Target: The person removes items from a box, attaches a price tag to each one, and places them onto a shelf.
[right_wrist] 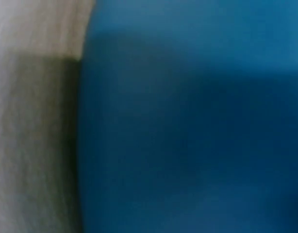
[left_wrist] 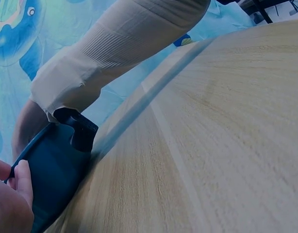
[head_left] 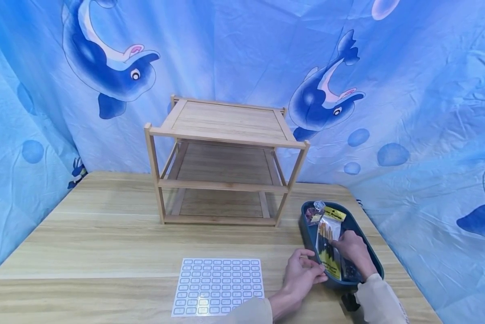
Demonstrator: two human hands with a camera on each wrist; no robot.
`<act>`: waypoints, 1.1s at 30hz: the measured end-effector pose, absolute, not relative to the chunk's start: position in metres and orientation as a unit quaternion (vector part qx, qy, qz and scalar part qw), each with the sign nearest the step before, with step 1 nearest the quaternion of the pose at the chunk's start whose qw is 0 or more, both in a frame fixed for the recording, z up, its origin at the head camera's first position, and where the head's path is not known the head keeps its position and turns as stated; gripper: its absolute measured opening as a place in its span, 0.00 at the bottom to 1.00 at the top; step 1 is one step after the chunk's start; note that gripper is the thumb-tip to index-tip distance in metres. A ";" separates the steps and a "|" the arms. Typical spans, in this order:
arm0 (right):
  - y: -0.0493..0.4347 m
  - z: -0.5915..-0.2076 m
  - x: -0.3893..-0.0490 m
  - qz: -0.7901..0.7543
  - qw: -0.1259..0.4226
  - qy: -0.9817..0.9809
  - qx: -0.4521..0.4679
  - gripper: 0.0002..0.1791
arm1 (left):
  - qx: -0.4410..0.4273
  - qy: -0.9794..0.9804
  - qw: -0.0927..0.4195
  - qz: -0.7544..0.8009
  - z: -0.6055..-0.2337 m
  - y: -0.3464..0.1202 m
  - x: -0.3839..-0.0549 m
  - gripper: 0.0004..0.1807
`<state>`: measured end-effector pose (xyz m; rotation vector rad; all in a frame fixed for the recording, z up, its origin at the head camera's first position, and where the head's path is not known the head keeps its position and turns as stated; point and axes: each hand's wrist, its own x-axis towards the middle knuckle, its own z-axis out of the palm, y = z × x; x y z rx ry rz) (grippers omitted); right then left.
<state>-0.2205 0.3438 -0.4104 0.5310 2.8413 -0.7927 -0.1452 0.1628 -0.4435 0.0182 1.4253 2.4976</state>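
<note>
Bin: A dark teal bin [head_left: 305,234] sits on the wooden table [head_left: 84,243], lower right of the head frame.
Left hand: The left hand [head_left: 301,275], just beside it at lower right, pinches the bin's rim between thumb and bent fingers, a grip also seen at lower left of the left wrist frame.
Right hand: The right hand [head_left: 352,248] dips inside the bin, fingertips at a brush pack [head_left: 326,234]; whether they close on it cannot be told.
Contents: Only the head view looks into the bin, where the brush pack lies lengthwise below a small clear packet [head_left: 313,217].
Wrist views: The left wrist frame alone shows the bin's outer end wall in full depth, under a black clip [left_wrist: 81,131] at the pale sleeve [left_wrist: 66,82]. A blurred blue surface [right_wrist: 197,136] fills most of the right wrist frame.
Surroundings: In the head frame, a wooden rack [head_left: 230,120] stands at centre, a printed white sheet [head_left: 219,288] at lower centre.
</note>
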 end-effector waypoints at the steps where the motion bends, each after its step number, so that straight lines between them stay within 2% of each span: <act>1: 0.344 -0.411 -0.220 -0.266 0.072 0.945 0.176 0.15 | 0.006 0.491 0.132 0.861 -0.444 0.163 -0.145 0.22; 19: 0.348 -0.412 -0.222 -0.268 0.084 0.944 0.171 0.16 | 0.009 0.482 0.136 0.866 -0.445 0.164 -0.145 0.21; 27: 0.350 -0.413 -0.224 -0.266 0.045 0.951 0.153 0.13 | 0.010 0.470 0.125 0.874 -0.444 0.164 -0.143 0.21; 33: 0.348 -0.413 -0.225 -0.275 0.051 0.945 0.170 0.18 | 0.011 0.471 0.125 0.873 -0.445 0.164 -0.143 0.21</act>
